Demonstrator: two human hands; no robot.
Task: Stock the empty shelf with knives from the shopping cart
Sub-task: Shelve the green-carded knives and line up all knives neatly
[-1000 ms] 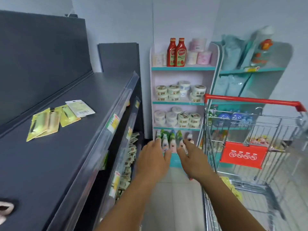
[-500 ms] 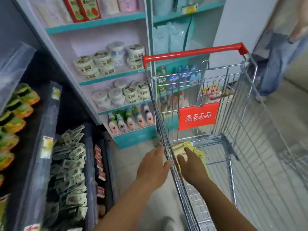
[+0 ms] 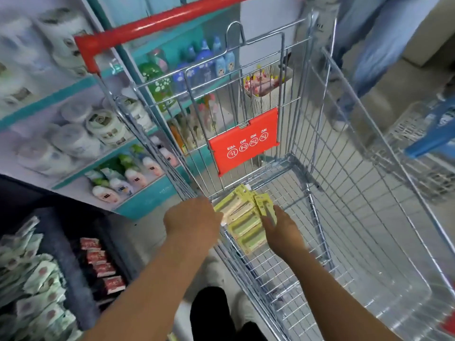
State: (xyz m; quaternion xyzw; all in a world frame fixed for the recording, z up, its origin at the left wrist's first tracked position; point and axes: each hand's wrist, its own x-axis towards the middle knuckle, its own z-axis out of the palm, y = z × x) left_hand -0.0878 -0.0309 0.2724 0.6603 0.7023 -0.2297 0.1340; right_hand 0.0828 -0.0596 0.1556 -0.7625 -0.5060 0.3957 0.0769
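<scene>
Both hands, left [image 3: 192,219] and right [image 3: 283,230], on yellow-green knife packs [image 3: 242,217] inside wire shopping cart [image 3: 344,168].

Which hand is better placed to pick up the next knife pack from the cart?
Right, probably. The right hand is inside the cart with its fingers already on the yellow knife packs. The left hand is at the cart's near side wall, at the edge of the pile.

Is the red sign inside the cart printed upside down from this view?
Yes. On the red sign in the cart, the words YES and NO read inverted.
</scene>
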